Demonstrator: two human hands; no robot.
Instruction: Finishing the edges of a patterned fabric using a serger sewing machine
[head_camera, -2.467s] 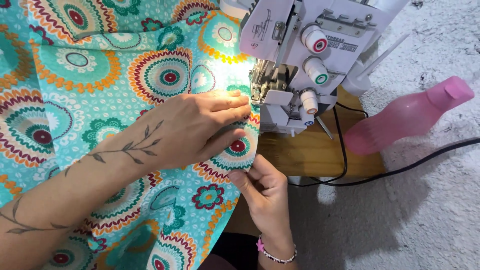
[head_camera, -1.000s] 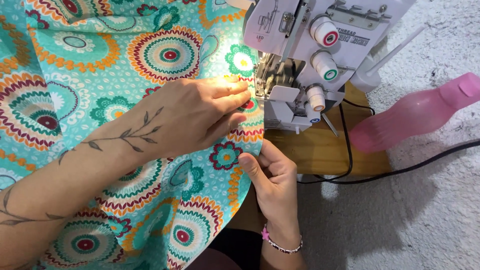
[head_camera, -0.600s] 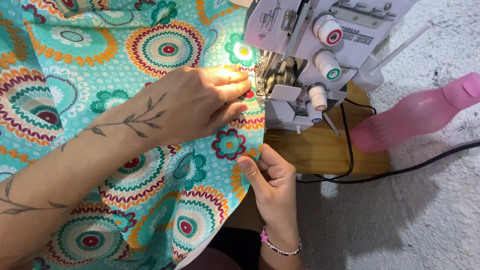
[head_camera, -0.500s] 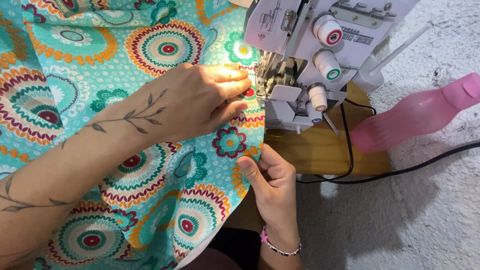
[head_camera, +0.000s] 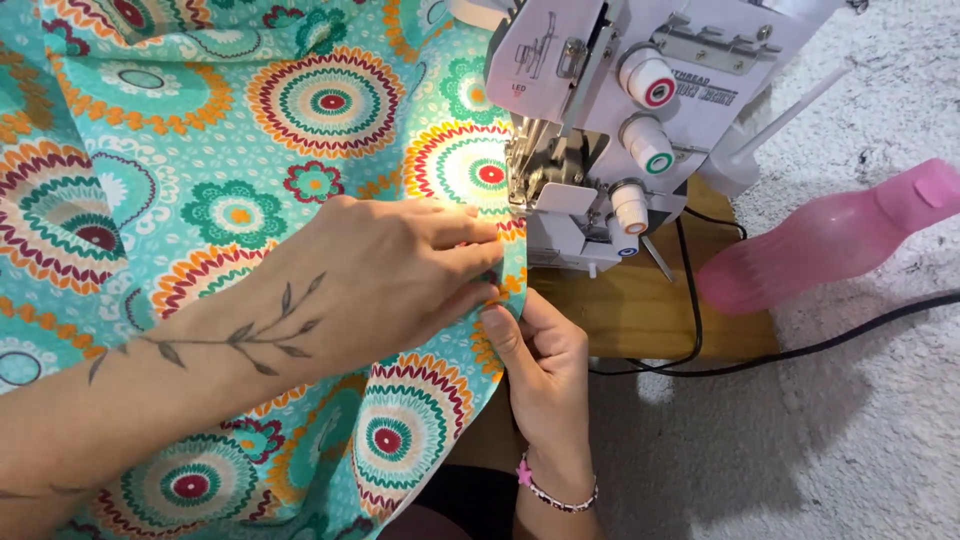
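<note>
Fabric (head_camera: 250, 180): turquoise print with orange and red medallions, fills the left two-thirds of the view and drapes off the near edge. Its right edge runs under the foot of the machine (head_camera: 640, 110). Compared with a moment ago, the medallion beside the foot has moved up and away from the person, and a new medallion now sits at the needle area. Judgement: the cloth is feeding through and the seam along this edge is advancing.

Machine: white overlock type, three tension dials with red, green and blue centres, standing on a small wooden table (head_camera: 660, 310). A black cable (head_camera: 800, 350) loops off the table's right side across the pale textured floor.

Bottle (head_camera: 830, 240): pink, translucent, lying on its side to the right of the table, apart from the work.

Left hand (head_camera: 390, 275): flat on the fabric, palm down, fingers nearly straight and together, tips just short of the foot. Holds nothing; presses the cloth. It has slid forward with the feed. A leaf tattoo runs along the forearm.

Right hand (head_camera: 540, 365): below the left, at the fabric's edge just before the machine's front. Thumb and fingers pinched on the folded edge; it has kept its pinch, now slightly closer to the foot. Beaded bracelet (head_camera: 555, 490) on the wrist.
</note>
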